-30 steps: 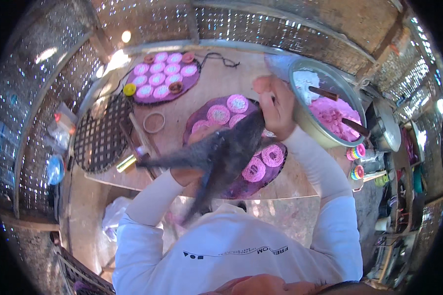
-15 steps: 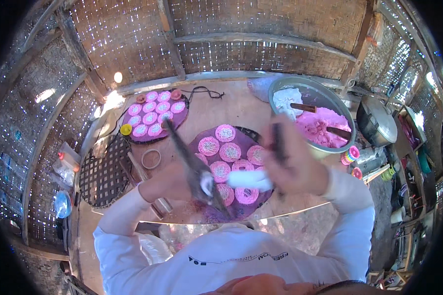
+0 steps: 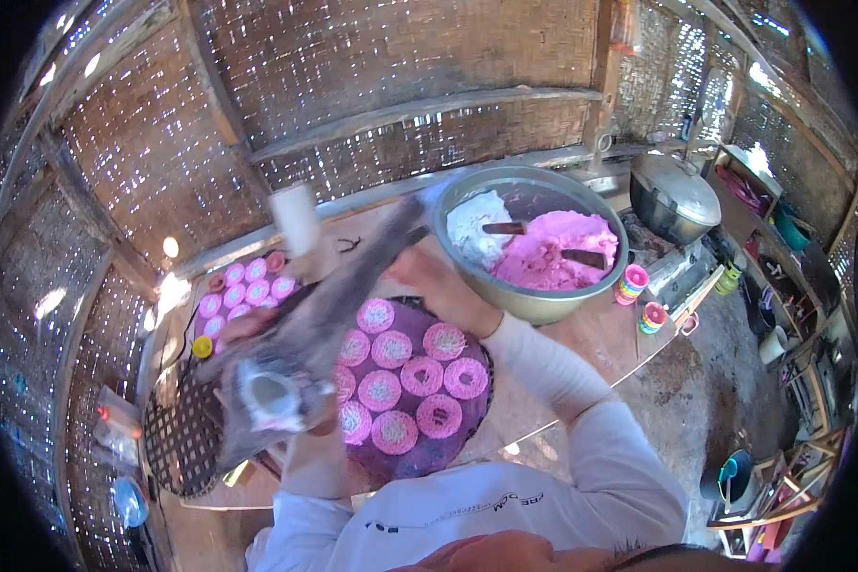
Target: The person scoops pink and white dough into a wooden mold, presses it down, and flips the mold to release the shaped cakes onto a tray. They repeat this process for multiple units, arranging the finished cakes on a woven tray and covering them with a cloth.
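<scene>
White cylinder [image 3: 296, 217] and dark tool [image 3: 300, 348] have shifted leftward from over the near tray [image 3: 405, 465]. Left hand [image 3: 326, 418], mostly hidden, grasps the tool from below, at the tray's left; right hand [image 3: 431, 276], beyond the tray, is blurred, grip unclear. Pink rounds [image 3: 381, 391] dot the tray; the tool hides its left edge; a basin [image 3: 534, 303] stands beyond its right.

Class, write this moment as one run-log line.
left hand: holds blurred dark tool | right hand: beside tool, grip unclear | nearby: pink rounds on purple mat
</scene>
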Motion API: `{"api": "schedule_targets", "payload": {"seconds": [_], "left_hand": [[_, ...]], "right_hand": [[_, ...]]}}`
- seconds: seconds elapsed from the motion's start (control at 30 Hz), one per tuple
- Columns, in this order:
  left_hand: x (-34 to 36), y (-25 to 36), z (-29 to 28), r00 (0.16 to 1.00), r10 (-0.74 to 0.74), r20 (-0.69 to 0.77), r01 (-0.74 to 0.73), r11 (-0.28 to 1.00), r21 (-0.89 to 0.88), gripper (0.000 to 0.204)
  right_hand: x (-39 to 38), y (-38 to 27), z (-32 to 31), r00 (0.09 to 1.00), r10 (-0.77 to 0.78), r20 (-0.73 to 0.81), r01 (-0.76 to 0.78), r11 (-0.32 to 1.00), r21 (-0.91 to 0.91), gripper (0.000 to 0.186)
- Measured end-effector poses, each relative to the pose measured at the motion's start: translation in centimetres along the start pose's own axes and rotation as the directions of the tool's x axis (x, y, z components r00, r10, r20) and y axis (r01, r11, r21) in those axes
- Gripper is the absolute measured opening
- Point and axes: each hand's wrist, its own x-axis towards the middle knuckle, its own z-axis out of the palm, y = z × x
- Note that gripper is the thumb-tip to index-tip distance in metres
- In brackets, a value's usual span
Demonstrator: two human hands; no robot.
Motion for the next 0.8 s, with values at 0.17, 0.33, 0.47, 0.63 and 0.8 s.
{"api": "schedule_targets", "payload": {"seconds": [0.17, 0.33, 0.47, 0.63, 0.8], "left_hand": [[0.7, -0.3, -3.6, 0.972, 0.086, -0.221, -0.062, 0.991, 0.115, 0.043], [1.0, -0.9, -4.4, 0.962, 0.078, -0.26, -0.047, 0.991, 0.122, 0.041], [0.1, -1.7, -5.6, 0.95, 0.077, -0.302, -0.038, 0.991, 0.132, 0.04], [-0.3, -0.5, -6.7, 0.932, 0.093, -0.349, -0.026, 0.981, 0.191, 0.039], [-1.0, -1.4, -6.3, 0.934, 0.052, -0.352, -0.009, 0.993, 0.121, 0.037]], "right_hand": [[6.6, 3.1, -12.4, 0.96, 0.176, 0.218, 0.277, -0.475, -0.835, 0.016], [8.1, 7.4, -17.1, 0.914, 0.391, -0.112, 0.146, -0.574, -0.806, 0.02], [7.5, 0.6, -15.4, 0.899, 0.42, -0.121, 0.158, -0.571, -0.806, 0.021], [7.9, -0.8, -16.4, 0.986, 0.094, -0.139, -0.089, -0.41, -0.908, 0.021], [10.5, 5.0, -20.2, 0.911, 0.111, -0.398, -0.344, -0.331, -0.879, 0.026]]}}
